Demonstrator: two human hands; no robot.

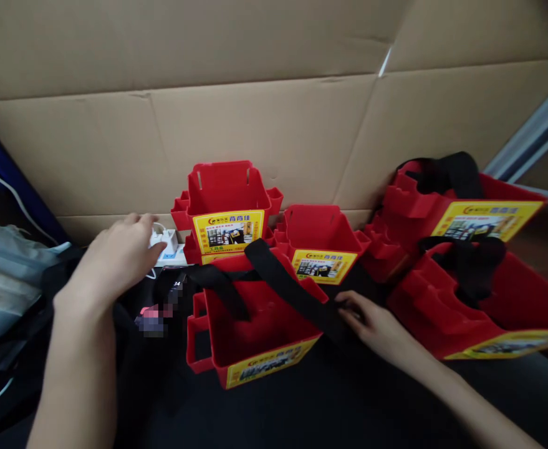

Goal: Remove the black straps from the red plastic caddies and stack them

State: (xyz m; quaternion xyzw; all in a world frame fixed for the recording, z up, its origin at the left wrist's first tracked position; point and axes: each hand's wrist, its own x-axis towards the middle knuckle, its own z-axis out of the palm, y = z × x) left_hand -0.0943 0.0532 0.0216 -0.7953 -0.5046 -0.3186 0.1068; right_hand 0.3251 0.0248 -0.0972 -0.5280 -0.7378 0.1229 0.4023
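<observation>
Pulling the black strap point(302, 293) our right hand point(371, 324) pinches could tip the red bin point(255, 340) at bottom centre, while our left hand point(119, 255) rests loose on the white plug strip point(168, 246).

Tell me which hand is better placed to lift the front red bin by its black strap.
Probably the right hand: its fingers already touch the black strap of the front red bin. The left hand rests away by the white power strip.
</observation>
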